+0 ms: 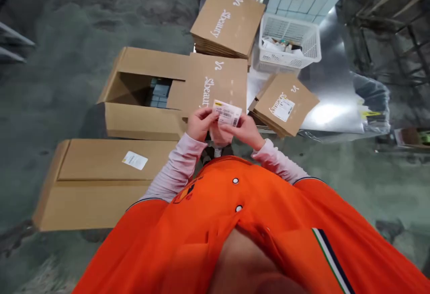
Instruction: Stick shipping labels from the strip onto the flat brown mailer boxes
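Note:
Between my two hands, in front of my chest, is a white printed shipping label [227,114] with barcodes and a yellow mark. My left hand [200,124] pinches its left edge between thumb and fingers. The right side of the label is gripped by my right hand [246,131], with the thumb along its lower edge. A pale pinkish sheet hangs below the label; what it is I cannot tell. Just beyond my hands lies a flat brown cardboard mailer [221,81] with white "Sbeauty" lettering.
A stack of similar mailers [228,20] stands farther back. To the right are a labelled mailer stack [285,101], a white plastic basket [290,27] of small items and a metal table [332,79]. An open carton [141,119] and a closed carton [101,200] stand left.

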